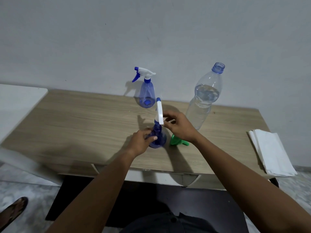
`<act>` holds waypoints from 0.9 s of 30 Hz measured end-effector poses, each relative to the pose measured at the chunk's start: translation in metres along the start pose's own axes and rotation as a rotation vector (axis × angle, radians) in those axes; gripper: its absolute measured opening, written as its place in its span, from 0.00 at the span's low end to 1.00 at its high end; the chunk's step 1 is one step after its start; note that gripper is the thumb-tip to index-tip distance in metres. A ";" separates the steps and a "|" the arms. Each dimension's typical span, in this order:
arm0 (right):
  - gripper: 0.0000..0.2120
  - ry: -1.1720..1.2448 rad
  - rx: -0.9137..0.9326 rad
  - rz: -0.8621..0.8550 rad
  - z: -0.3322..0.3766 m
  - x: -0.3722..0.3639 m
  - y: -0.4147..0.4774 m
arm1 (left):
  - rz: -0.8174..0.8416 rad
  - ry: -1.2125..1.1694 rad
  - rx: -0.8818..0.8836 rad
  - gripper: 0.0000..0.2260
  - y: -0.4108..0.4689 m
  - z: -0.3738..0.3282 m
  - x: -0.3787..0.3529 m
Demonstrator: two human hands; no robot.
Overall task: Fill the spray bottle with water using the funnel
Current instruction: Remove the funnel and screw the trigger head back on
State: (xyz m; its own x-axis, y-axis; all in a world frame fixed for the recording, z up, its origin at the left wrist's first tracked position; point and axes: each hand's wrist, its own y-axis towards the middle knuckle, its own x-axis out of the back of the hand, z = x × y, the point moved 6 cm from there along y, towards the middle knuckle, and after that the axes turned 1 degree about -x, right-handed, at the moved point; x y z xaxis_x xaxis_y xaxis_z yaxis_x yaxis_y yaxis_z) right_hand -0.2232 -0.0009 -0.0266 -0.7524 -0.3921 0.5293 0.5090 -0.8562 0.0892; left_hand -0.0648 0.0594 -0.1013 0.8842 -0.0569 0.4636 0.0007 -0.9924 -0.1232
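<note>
Left hand fingers are curled around the blue spray bottle. Right hand fingers pinch its white spray head. The green funnel lies just below the right wrist, and the open water bottle stands behind these fingers.

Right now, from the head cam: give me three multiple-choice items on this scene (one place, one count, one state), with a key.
1. Where is the green funnel?
A. Seated in a bottle neck
B. On the table, beside the near spray bottle
C. Held up in the air

2. How many spray bottles are in view?
A. One
B. Two
C. Three

3. What state is the water bottle in?
A. Capped and full
B. Lying down, empty
C. Upright, uncapped, partly filled

Key:
1 B: the funnel rests on the wood just right of the near bottle.
2 B: there is the near one, plus the far spray bottle standing further back.
3 C: it stands upright, its neck is open and the water line sits partway up.
</note>
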 end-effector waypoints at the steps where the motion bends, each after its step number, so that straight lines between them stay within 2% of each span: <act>1: 0.14 0.008 -0.007 0.013 -0.003 -0.002 -0.002 | -0.006 0.009 0.005 0.11 0.000 0.000 0.000; 7: 0.14 0.092 -0.025 0.028 -0.008 -0.008 -0.009 | -0.022 0.040 0.010 0.13 -0.001 -0.004 0.002; 11: 0.20 0.106 -0.065 -0.005 -0.010 -0.012 -0.006 | -0.021 0.050 0.016 0.12 -0.001 -0.005 0.002; 15: 0.16 0.107 -0.033 -0.088 -0.005 -0.013 -0.004 | -0.017 0.080 0.003 0.11 -0.002 -0.005 0.001; 20: 0.18 0.141 -0.044 -0.032 -0.012 -0.012 -0.007 | -0.008 0.041 0.006 0.09 -0.002 -0.004 0.001; 23: 0.20 0.139 -0.077 0.008 -0.018 -0.014 -0.008 | 0.004 0.015 -0.010 0.11 -0.002 -0.006 0.001; 27: 0.16 0.059 -0.090 0.052 -0.019 -0.015 -0.006 | 0.002 0.012 -0.003 0.12 -0.002 -0.005 0.000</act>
State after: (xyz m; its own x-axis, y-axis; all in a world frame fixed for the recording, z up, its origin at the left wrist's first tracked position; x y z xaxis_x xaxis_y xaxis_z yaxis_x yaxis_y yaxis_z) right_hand -0.2229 0.0034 -0.0512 -0.7504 -0.4540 0.4804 0.5108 -0.8596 -0.0145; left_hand -0.0670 0.0610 -0.0961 0.8788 -0.0600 0.4734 -0.0021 -0.9925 -0.1219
